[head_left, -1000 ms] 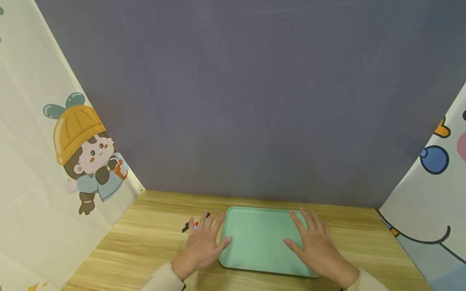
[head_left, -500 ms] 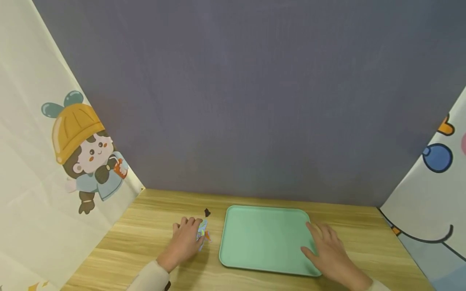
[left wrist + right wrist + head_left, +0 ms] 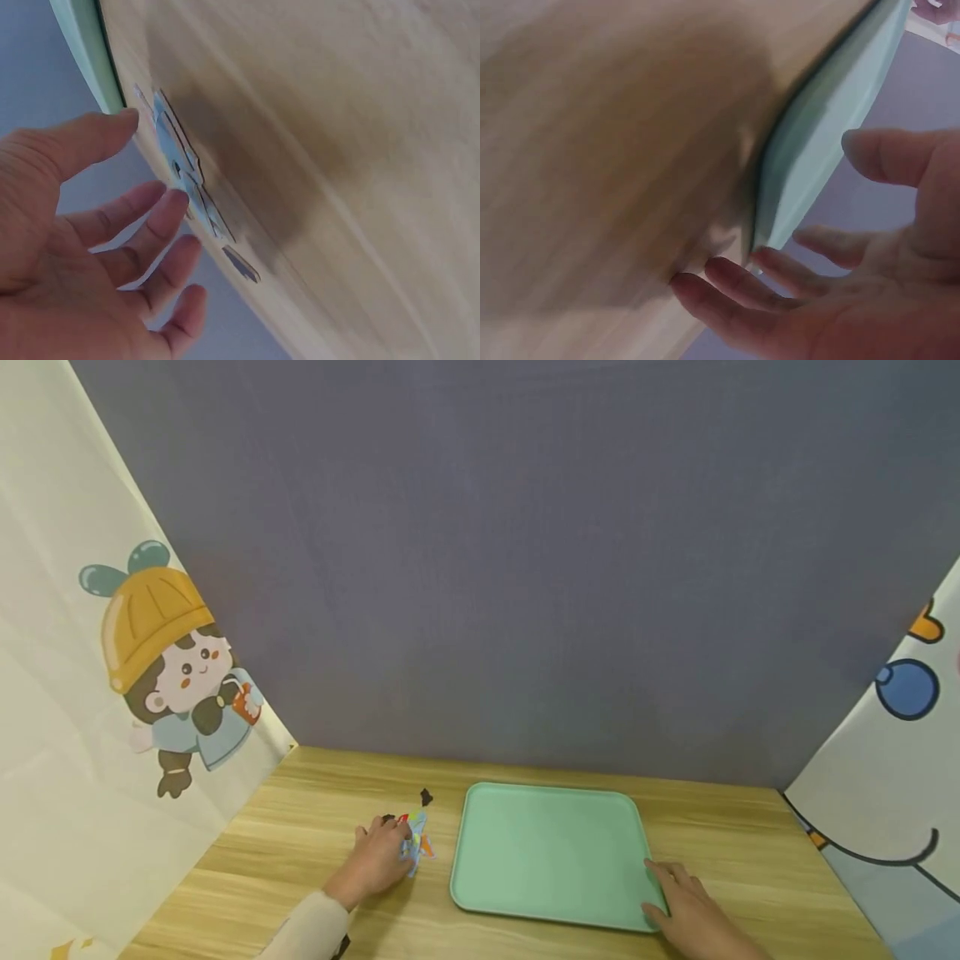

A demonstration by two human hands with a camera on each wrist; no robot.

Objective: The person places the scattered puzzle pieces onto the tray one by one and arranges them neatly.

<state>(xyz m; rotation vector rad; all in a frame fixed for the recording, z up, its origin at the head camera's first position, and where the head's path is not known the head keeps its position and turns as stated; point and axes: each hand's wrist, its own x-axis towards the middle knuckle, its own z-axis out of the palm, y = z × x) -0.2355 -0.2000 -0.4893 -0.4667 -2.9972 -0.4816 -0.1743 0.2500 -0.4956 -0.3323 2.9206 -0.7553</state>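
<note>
In the head view, the left hand [image 3: 378, 857] is over the near side of a flat, mostly light-blue cutout [image 3: 415, 839] on the wood-grain surface [image 3: 255, 860], with a small black piece [image 3: 427, 797] just beyond. The right hand [image 3: 688, 906] is at the right rim of the green tray [image 3: 551, 852].

In the left wrist view, the fingers bend loosely, gripping nothing, beside the cutout.

In the right wrist view, the fingers are relaxed and ungripping; whether they touch the tray is unclear.

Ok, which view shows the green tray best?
The head view: nearly the whole tray shows from above, the right hand hiding a bit of rim. The left wrist view catches only a cropped strip; the right wrist view, a low-angle stretch of side.
</note>
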